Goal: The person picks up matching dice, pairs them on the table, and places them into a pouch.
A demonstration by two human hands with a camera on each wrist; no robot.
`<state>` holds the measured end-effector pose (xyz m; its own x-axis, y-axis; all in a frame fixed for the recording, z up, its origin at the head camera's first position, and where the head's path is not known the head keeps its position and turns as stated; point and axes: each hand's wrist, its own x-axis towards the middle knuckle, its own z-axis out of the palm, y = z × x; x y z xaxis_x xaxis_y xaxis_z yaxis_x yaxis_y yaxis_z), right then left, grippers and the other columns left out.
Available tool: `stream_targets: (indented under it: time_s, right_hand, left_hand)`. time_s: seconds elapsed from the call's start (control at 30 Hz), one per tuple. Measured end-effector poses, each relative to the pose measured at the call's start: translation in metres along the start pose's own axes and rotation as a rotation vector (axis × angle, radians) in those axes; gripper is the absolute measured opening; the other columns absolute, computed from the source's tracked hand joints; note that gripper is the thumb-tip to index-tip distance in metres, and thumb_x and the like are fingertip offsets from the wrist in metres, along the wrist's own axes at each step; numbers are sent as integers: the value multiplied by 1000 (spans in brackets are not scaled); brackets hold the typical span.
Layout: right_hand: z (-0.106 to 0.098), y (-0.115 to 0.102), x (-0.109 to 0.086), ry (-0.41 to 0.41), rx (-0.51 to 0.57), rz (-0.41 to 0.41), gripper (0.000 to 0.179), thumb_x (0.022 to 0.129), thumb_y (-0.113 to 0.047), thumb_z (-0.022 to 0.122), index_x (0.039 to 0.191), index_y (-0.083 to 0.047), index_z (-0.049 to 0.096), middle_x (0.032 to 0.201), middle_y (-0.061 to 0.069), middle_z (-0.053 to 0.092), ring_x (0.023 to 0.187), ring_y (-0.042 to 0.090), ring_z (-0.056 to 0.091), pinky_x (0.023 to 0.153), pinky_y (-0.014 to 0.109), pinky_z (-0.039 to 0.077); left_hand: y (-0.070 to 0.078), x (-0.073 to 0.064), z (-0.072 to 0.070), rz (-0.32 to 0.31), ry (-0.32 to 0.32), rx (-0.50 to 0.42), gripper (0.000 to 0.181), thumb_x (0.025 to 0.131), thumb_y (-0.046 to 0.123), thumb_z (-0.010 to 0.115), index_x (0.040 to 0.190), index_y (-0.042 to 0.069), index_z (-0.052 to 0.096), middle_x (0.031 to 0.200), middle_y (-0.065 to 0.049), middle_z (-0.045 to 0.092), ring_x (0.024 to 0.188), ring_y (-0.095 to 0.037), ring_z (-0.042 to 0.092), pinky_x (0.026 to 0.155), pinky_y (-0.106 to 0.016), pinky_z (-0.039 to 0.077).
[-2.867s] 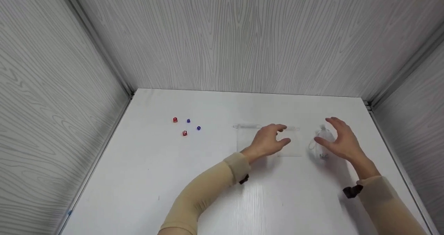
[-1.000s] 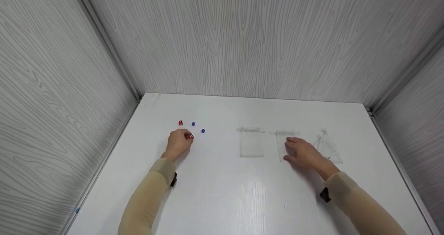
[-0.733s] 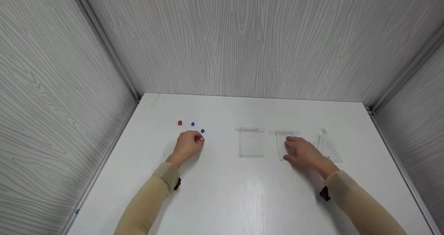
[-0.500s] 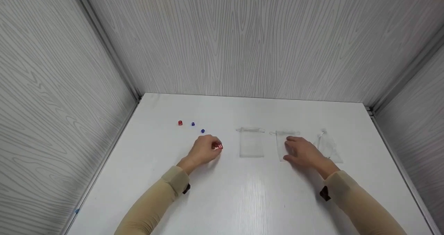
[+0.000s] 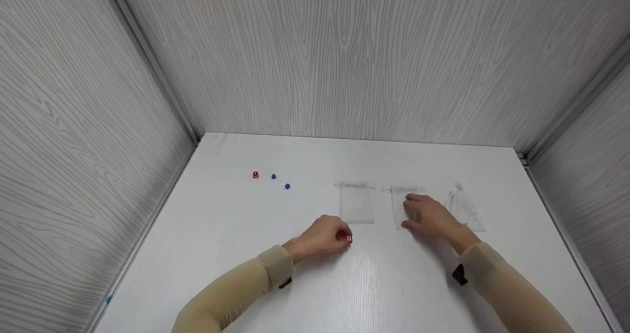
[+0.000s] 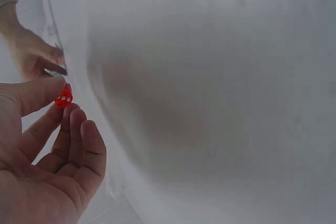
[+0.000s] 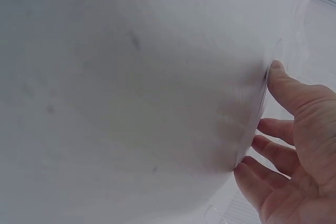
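Note:
My left hand (image 5: 322, 234) pinches a red die (image 6: 64, 98) between thumb and fingertip, close over the table, just in front of a flat sheer drawstring bag (image 5: 357, 206). White pips show on the die in the left wrist view. My right hand (image 5: 429, 217) rests with thumb and fingertips on a second sheer drawstring bag (image 5: 399, 202), lying flat and partly covered by the hand. Beyond the right wrist stands a third sheer bag (image 5: 465, 206), gathered at its top; the forearm hides its lower part. Another red die (image 5: 255, 175) and two small blue dice (image 5: 287, 186) lie at the left.
The white table (image 5: 221, 274) is enclosed by pale wood-grain panels (image 5: 320, 57) at the back and both sides. Each forearm, in a beige sleeve (image 5: 236, 286), reaches in from the front.
The left hand took the nearer red die from the group at the left and carried it right and toward the front. The right hand moved left from the gathered bag onto the middle bag.

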<state>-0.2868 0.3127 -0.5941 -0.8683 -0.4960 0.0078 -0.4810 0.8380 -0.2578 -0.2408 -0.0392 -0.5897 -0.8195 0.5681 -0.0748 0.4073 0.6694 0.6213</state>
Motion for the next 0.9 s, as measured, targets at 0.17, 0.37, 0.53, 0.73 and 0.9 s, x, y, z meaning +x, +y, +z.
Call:
stream_targets:
  time_s: [0.17, 0.37, 0.53, 0.73, 0.9]
  right_hand:
    - [0, 1, 3, -12, 13, 17, 62, 103, -26, 82, 149, 11, 64, 162, 33, 59, 151, 55, 56, 126, 67, 45]
    - [0, 4, 3, -20, 11, 23, 63, 104, -28, 81, 149, 12, 63, 163, 33, 58, 153, 54, 54, 127, 67, 45]
    - [-3, 6, 4, -17, 7, 28, 62, 104, -27, 82, 149, 11, 63, 162, 33, 58, 151, 56, 55, 126, 68, 45]
    - [-2, 5, 4, -21, -1, 24, 61, 104, -27, 81, 148, 11, 63, 162, 33, 59, 151, 55, 56, 126, 67, 45]
    - [-2, 5, 3, -8, 5, 19, 61, 104, -26, 81, 148, 13, 63, 161, 34, 58, 151, 55, 56, 127, 67, 45]
  left_hand:
    - [0, 5, 8, 68, -32, 45, 15, 103, 18, 79, 115, 12, 88, 106, 0, 85, 91, -4, 66, 87, -22, 57]
    - [-1, 9, 12, 111, -20, 55, 13, 101, 15, 80, 111, 12, 88, 105, 0, 85, 91, -4, 67, 87, -21, 56]
    - [1, 10, 11, 95, -18, 33, 18, 101, 18, 80, 116, 11, 87, 106, 0, 84, 92, -5, 65, 87, -23, 55]
    - [-10, 3, -2, 39, 42, -122, 38, 104, 30, 79, 135, 7, 81, 121, -6, 83, 104, -14, 72, 92, -29, 60]
    - [-37, -9, -34, 17, 207, -209, 52, 106, 30, 78, 151, 6, 69, 144, -18, 76, 125, -32, 75, 103, -48, 65]
